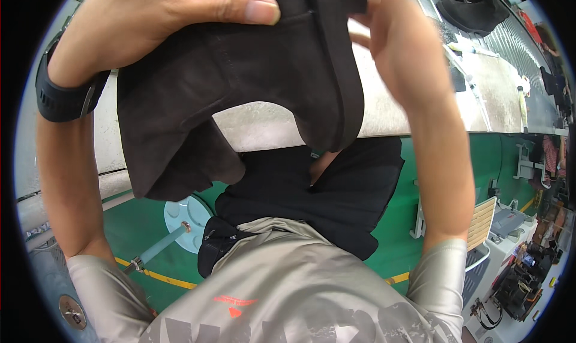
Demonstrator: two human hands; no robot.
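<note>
A dark brown-black, soft stitched piece that looks like a boot upper (270,61) hangs in front of me above the table edge. Seams cross it, and a thicker band runs down its right side. My left hand (198,10) grips its upper left part, thumb flat on the near face and the other fingers hidden behind. Close to its upper right edge is my right hand (402,43), blurred by motion. Its fingers are partly hidden, so whether they grip the edge is unclear. A black watch (66,94) is on my left wrist.
Beyond the piece lies a pale worktable (390,103). Similar black pieces (474,10) rest on a ridged metal surface at the far right. A light-blue round base with a post (186,223) stands on the green floor (396,241). A slatted wooden seat (482,222) is at right.
</note>
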